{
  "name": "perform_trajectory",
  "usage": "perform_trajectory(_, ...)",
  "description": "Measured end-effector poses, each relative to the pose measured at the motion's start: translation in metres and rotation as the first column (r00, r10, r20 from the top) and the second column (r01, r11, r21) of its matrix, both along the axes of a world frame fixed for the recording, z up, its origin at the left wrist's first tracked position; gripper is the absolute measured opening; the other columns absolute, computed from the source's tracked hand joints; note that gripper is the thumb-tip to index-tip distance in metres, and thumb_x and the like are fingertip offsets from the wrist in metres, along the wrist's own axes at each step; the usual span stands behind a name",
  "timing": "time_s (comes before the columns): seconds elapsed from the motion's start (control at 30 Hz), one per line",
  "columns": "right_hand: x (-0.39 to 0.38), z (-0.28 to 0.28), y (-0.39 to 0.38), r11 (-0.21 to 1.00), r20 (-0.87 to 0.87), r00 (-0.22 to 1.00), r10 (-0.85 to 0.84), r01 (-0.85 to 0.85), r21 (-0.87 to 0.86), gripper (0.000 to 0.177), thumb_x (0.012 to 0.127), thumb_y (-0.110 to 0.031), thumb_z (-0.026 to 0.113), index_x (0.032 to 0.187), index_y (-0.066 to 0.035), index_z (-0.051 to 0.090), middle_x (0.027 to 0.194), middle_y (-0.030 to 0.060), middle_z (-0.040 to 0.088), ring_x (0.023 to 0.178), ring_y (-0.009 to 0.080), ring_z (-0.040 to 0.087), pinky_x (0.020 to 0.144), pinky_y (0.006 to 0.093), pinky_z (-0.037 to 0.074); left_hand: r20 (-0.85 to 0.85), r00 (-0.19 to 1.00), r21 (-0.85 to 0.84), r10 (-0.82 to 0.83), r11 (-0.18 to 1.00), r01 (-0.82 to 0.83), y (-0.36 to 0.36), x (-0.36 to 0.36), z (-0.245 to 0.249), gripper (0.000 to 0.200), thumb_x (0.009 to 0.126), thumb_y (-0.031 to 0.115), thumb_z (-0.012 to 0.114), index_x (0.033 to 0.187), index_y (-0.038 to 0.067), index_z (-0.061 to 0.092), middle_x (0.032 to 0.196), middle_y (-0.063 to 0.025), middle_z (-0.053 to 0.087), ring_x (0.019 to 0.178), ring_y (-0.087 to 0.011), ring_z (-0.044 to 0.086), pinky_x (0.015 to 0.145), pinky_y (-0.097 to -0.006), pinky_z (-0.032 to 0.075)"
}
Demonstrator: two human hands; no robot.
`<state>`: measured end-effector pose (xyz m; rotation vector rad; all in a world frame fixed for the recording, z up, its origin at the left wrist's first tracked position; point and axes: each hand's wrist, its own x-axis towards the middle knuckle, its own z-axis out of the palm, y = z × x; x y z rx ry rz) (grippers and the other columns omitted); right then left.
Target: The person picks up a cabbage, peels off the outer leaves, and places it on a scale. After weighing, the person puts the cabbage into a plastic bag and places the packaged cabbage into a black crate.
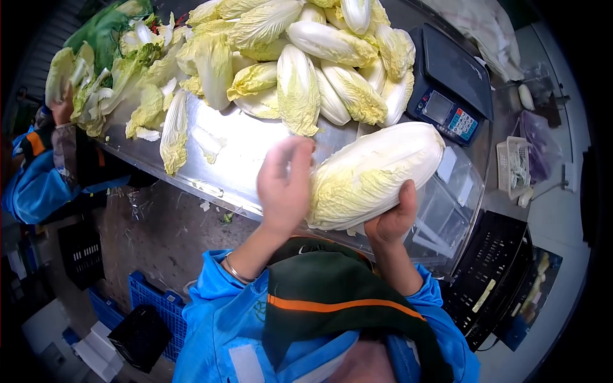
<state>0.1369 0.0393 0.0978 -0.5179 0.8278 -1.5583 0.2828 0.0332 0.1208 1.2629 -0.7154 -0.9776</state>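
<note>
The left hand point(284, 185) is reaching forward with bent, slightly blurred fingers beside the leafy end of a large napa cabbage point(383, 169); whether it is gripping the leaves, I cannot tell. The right hand point(393, 217) is cupping the cabbage from its near side, thumb pointing up. The cabbage is lying tilted above the metal table's point(236, 153) near edge, showing smooth white ribs rightward and crinkled pale-yellow leaves leftward.
</note>
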Motion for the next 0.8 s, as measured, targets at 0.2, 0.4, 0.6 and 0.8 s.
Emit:
perform_trajectory(0.2,-0.001,0.001,-0.001,0.994,0.012,0.998,0.056,-0.054,-0.097,0.061,0.089,-0.035,0.041,0.137,0.0,0.025,0.134,0.0185,0.04,0.122,0.0323,0.041,0.104,0.0451,0.031,0.653,0.757,-0.332,-0.027,0.888,0.318,0.006,0.01,0.029,0.034,0.067,0.005,0.073,0.099,0.002,0.062,0.088,-0.008,0.064,0.079,-0.0225,0.058,0.073,-0.0307,0.045)
perform_trajectory(0.4,-0.019,0.004,-0.016,0.978,0.375,0.904,0.207,-0.205,-0.046,0.062,0.086,-0.034,0.042,0.136,0.0,0.027,0.132,0.0189,0.041,0.121,0.0336,0.042,0.102,0.0469,0.033,-0.047,0.985,-0.034,-0.163,0.986,0.162,-0.004,0.043,-0.01,0.031,0.08,0.004,0.061,0.109,-0.002,0.052,0.098,-0.0088,0.058,0.094,-0.0159,0.053,0.086,-0.029,0.04)
perform_trajectory(0.6,-0.02,0.008,-0.056,0.959,0.164,0.95,0.265,-0.277,0.057,0.07,0.083,-0.046,0.047,0.134,-0.001,0.032,0.131,0.0166,0.043,0.115,0.026,0.048,0.098,0.0383,0.039,0.035,0.811,-0.039,-0.583,0.811,0.584,0.023,0.01,0.005,0.101,0.061,0.014,0.081,0.14,0.0,0.02,0.141,-0.0188,0.029,0.13,-0.0292,0.028,0.106,-0.0369,0.023)
perform_trajectory(0.8,-0.017,-0.015,-0.045,0.889,0.326,0.887,0.327,-0.405,0.212,0.065,0.084,-0.013,0.055,0.139,-0.007,0.021,0.129,0.0149,0.043,0.115,0.0257,0.048,0.096,0.0363,0.042,0.598,0.638,-0.063,-0.485,0.765,0.641,0.029,0.024,0.003,0.09,0.061,0.021,0.083,0.134,-0.001,0.033,0.133,-0.0166,0.04,0.123,-0.0301,0.039,0.1,-0.0378,0.031)
